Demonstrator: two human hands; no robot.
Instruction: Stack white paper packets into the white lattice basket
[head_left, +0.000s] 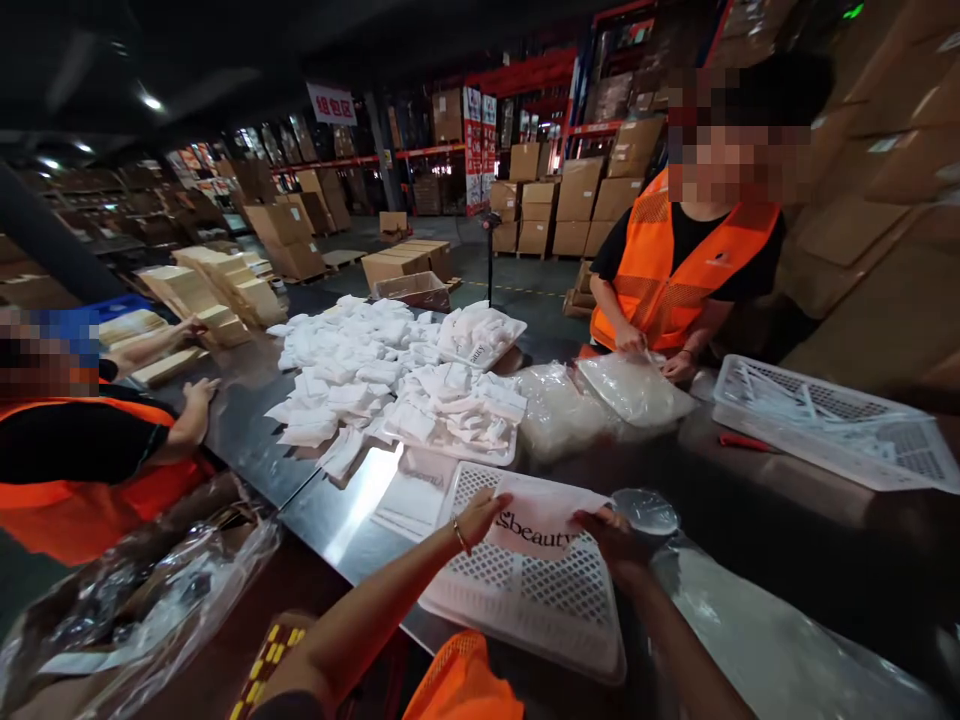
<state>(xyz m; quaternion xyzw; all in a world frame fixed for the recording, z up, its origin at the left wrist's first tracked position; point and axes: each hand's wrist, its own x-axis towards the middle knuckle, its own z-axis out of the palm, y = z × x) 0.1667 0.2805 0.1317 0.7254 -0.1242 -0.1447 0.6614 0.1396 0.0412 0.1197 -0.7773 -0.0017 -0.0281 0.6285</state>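
A white pouch (pixel 551 515) with "beauty" printed in black is stretched between my two hands, above a white perforated plastic basket (pixel 517 610). My left hand (pixel 484 518) pinches its left end, and my right hand (pixel 611 535) grips the right end. More flat white printed pouches (pixel 412 490) lie stacked just left of the basket. Beyond them, a large heap of small white packets (pixel 352 350) spreads over the metal table (pixel 337 535), some of it in a white tray (pixel 510 450). By my right hand sits a clear round plastic dish (pixel 646 510).
Across the table a person in an orange vest (pixel 667 260) handles clear plastic bags (pixel 634 390). Another person (pixel 97 430) works at the left. A white basket (pixel 832 425) of thin strips and a red-handled tool (pixel 746 442) lie right. An open plastic-lined box (pixel 142 590) stands lower left.
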